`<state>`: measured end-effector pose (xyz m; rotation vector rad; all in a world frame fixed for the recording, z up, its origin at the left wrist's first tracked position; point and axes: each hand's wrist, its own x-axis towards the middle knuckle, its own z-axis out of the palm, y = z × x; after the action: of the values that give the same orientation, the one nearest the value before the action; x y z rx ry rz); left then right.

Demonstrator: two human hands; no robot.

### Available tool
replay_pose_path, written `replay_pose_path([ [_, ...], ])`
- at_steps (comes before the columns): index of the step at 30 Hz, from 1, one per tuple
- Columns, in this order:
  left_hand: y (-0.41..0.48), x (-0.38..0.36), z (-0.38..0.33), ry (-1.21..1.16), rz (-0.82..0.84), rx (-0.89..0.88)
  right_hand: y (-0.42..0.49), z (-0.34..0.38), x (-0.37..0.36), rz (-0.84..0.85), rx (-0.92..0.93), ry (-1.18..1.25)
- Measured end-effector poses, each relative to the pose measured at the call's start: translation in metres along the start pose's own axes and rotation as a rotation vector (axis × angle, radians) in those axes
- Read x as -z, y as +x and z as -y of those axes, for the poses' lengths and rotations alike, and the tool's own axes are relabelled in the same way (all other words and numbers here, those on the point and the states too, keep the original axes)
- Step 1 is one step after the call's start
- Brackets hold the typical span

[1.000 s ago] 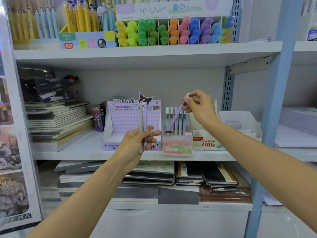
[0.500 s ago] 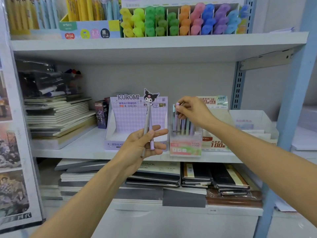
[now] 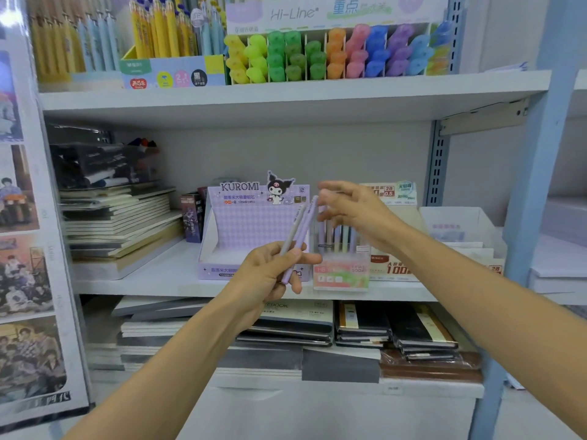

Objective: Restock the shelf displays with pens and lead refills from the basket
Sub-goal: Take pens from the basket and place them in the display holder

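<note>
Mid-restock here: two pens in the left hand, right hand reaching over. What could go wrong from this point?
1. The left hand pinches both pens only near their lower ends; as the blurred right hand reaches for their tips, one could slip loose.
2. The small clear pen display stands at the shelf's front edge, directly below the right hand; a knock might tip it off.

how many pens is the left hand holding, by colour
purple pen: 1
grey-white pen: 1
total in the left hand: 2
The right hand is blurred above the clear pen holder; it seems to hold none.
</note>
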<state>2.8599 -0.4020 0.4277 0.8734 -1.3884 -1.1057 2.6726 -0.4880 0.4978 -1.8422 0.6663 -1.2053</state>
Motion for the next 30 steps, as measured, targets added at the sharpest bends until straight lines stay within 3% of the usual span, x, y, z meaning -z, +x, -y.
replay_pose_path([
  [3,-0.001,-0.009,-0.003,0.007,-0.048,0.025,-0.013,0.005,0.002,0.114,0.044,-0.025],
  [9,-0.002,-0.017,-0.014,-0.193,-0.246,0.062,-0.037,0.006,0.022,0.019,0.012,0.092],
  [15,-0.001,-0.027,-0.017,-0.255,-0.334,0.002,-0.063,-0.001,0.021,0.16,-0.073,0.057],
  [21,-0.007,-0.041,-0.022,-0.22,-0.301,-0.055,-0.073,-0.002,0.012,0.365,-0.127,-0.02],
  [27,-0.008,-0.047,-0.022,-0.092,-0.331,-0.061,-0.064,0.013,0.0,0.035,0.043,0.017],
  [30,-0.007,-0.049,-0.02,-0.056,-0.323,-0.063,-0.058,0.021,-0.008,0.005,0.06,0.014],
])
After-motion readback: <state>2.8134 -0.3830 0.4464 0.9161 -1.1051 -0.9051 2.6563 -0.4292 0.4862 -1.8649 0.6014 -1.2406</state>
